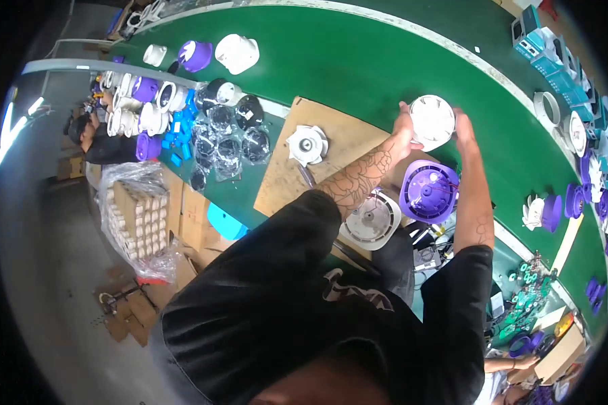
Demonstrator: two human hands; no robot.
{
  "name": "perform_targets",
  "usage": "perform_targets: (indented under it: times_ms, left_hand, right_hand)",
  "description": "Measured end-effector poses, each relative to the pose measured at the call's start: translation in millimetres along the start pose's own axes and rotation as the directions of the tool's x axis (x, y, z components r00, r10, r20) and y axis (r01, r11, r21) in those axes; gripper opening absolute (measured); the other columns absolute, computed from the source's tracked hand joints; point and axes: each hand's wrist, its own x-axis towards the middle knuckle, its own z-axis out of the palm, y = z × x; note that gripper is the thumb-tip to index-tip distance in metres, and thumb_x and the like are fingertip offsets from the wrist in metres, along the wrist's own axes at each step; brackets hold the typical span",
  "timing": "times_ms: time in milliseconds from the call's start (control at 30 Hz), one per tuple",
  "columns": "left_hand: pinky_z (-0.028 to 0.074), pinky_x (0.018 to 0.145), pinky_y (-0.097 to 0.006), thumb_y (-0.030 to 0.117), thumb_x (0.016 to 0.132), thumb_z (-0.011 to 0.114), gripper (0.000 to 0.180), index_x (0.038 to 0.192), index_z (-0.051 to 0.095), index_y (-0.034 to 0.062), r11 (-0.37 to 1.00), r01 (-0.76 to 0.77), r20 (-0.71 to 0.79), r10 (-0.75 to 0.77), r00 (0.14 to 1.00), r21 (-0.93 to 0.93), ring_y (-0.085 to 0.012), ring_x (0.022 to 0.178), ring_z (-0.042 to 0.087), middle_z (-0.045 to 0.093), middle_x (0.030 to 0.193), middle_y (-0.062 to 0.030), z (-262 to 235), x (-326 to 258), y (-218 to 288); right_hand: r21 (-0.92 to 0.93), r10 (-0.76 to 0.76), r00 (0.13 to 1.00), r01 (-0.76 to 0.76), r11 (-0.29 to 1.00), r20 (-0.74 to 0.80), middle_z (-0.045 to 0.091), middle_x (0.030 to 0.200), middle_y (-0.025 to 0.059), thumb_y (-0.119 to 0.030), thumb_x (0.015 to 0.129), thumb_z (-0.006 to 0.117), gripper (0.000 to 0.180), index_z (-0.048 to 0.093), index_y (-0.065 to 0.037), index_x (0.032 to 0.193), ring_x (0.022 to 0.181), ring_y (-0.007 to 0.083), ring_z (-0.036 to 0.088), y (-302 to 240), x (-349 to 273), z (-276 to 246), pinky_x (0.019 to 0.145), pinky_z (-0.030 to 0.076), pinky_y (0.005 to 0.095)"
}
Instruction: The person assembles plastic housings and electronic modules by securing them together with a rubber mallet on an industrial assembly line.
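Squarely between the fingers [404, 115], a round white housing [432, 123].

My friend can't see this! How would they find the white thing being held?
Start at the long green bench, then find the left hand and right hand reaching over it. Between them is a round white part. Unlike the spiky white wheel lying on the brown board, its outline is round.

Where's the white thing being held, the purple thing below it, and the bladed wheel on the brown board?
White held thing [432, 123]: head view, its middle.
Purple thing [428, 192]: head view, its round middle.
Bladed wheel [307, 145]: head view, its hub.
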Motion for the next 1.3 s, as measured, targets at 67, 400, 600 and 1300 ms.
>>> perform_targets:
  times_ms: [67, 400, 600, 1300]
  left_hand:
    - [0.040, 0.095, -0.061, 0.068, 0.093, 0.015, 0.073, 0.142, 0.034, 0.0172, 0.999, -0.039, 0.025, 0.040, 0.999, -0.019, -0.0362, 0.127, 0.043, 0.042, 0.141, -0.0158, -7, 5, 0]
    - [0.049, 0.084, -0.057, 0.068, 0.093, 0.017, 0.073, 0.137, 0.044, 0.0164, 0.994, -0.098, 0.150, 0.105, 0.983, -0.052, -0.0304, 0.116, 0.055, 0.052, 0.133, -0.0119, -33, 6, 12]
    - [0.051, 0.086, -0.052, 0.067, 0.093, 0.015, 0.079, 0.138, 0.042, 0.0079, 0.869, -0.183, 0.195, 0.102, 0.976, 0.460, -0.0334, 0.111, 0.057, 0.053, 0.130, -0.0165, 18, -62, 108]
    - [0.033, 0.107, -0.050, 0.045, 0.059, 0.084, 0.118, 0.149, 0.015, 0.0124, 0.085, -0.220, 0.117, 0.636, 0.763, 0.972, -0.0471, 0.130, 0.027, 0.015, 0.143, -0.0295, -177, -28, 68]
  right_hand:
    - [-0.001, 0.061, 0.994, -0.061, 0.998, 0.090, 0.057, 0.126, 0.0133, -0.034, 0.093, 0.040, 0.047, 0.056, -0.008, 0.128, 0.113, 0.0232, 0.051, -11, -17, 7, 0.091, 0.040, 0.0359]
    - [0.343, -0.096, 0.913, -0.050, 0.938, 0.396, 0.055, 0.128, 0.0096, -0.030, 0.090, 0.057, 0.047, 0.049, -0.005, 0.129, 0.118, 0.0270, 0.052, -23, -46, -4, 0.099, 0.042, 0.0469]
    - [0.651, -0.205, 0.937, -0.031, 0.758, 0.282, 0.053, 0.132, 0.0150, -0.038, 0.093, 0.056, 0.056, 0.045, -0.001, 0.134, 0.120, 0.0296, 0.052, -32, -65, -10, 0.104, 0.040, 0.0468]
    - [0.900, -0.216, 0.970, 0.189, 0.392, -0.109, 0.043, 0.143, 0.0081, -0.045, 0.090, 0.052, 0.060, 0.040, -0.016, 0.140, 0.131, 0.0313, 0.041, -31, -286, 30, 0.108, 0.033, 0.0553]
